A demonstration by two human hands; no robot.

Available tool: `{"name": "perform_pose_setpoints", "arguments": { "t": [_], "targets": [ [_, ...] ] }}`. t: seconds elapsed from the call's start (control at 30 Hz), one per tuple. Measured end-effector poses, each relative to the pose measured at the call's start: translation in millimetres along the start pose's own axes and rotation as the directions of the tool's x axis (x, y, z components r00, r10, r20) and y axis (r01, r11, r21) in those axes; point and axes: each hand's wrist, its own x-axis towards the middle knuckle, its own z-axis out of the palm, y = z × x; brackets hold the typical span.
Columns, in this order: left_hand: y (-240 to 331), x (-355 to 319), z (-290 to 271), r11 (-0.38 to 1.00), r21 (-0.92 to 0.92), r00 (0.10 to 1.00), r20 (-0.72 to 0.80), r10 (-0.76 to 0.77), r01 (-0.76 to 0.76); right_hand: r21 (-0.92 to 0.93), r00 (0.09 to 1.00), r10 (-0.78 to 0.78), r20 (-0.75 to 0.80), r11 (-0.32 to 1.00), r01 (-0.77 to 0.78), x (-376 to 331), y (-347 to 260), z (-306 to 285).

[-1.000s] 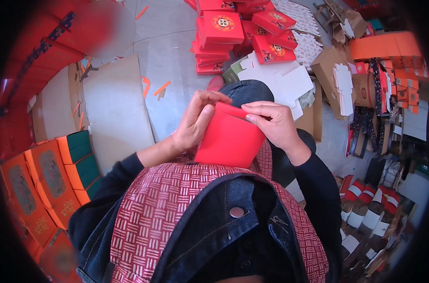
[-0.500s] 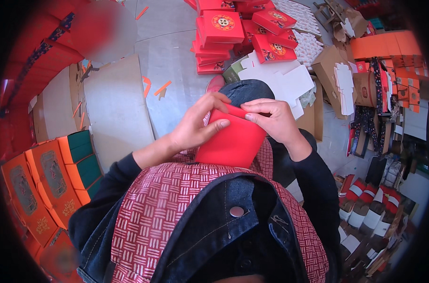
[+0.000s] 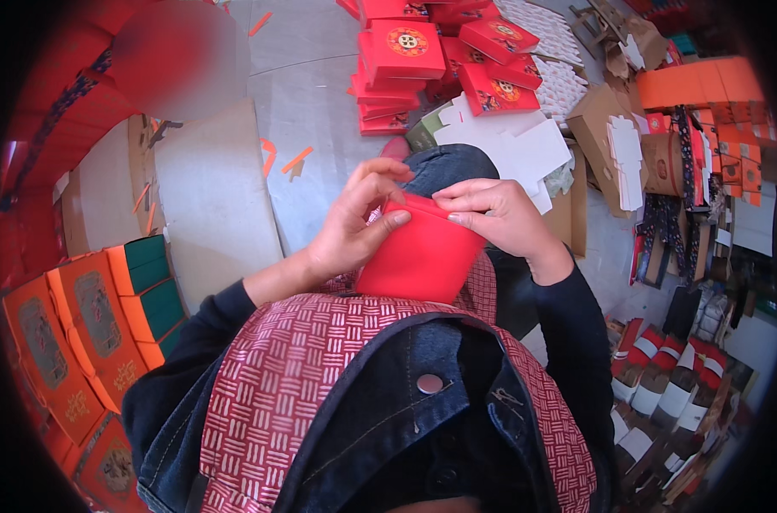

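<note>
A smooth red cardboard piece (image 3: 420, 260), perhaps a small box, rests over my lap against the checked apron. Along its far edge runs a narrow folded strip. My left hand (image 3: 359, 212) grips the far left corner, thumb on the near face and some fingers lifted and curled beyond the edge. With thumb and fingers, my right hand (image 3: 501, 218) pinches the folded edge at the far right corner. The underside of the piece is hidden.
Stacked red printed boxes (image 3: 403, 49) stand ahead, beside flat white card (image 3: 512, 152). Orange and green boxes (image 3: 106, 321) are piled at the left, near a grey board (image 3: 216, 184). At the right are an open brown carton (image 3: 606, 141) and bundled card pieces (image 3: 671, 380). Orange scraps (image 3: 297, 160) litter the floor.
The strip at the far edge now lies more folded down. My left fingers have risen off it a little, and my right fingers have shifted slightly left along the edge.
</note>
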Motion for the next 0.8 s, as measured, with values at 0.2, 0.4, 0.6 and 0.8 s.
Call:
{"name": "perform_pose_setpoints", "arguments": {
  "t": [0.2, 0.4, 0.6, 0.8],
  "targets": [
    [-3, -1, -8, 0.993, 0.011, 0.988, 0.104, -0.118, 0.118, 0.239, 0.967, 0.049, -0.250, 0.971, 0.012, -13, 11, 13],
    [-10, -10, -6, 0.978, -0.153, 0.990, 0.019, -0.141, 0.142, 0.427, 0.773, 0.126, -0.622, 0.882, 0.199, -46, 38, 56],
    [-11, -13, -1, 0.980, -0.124, 0.988, 0.031, -0.152, 0.155, 0.309, 0.751, 0.004, -0.661, 0.913, 0.266, -56, 40, 68],
    [-7, -13, 10, 0.983, -0.084, 0.984, 0.082, -0.155, 0.162, 0.154, 0.752, -0.077, -0.654, 0.960, 0.232, -58, 31, 85]
  ]
}}
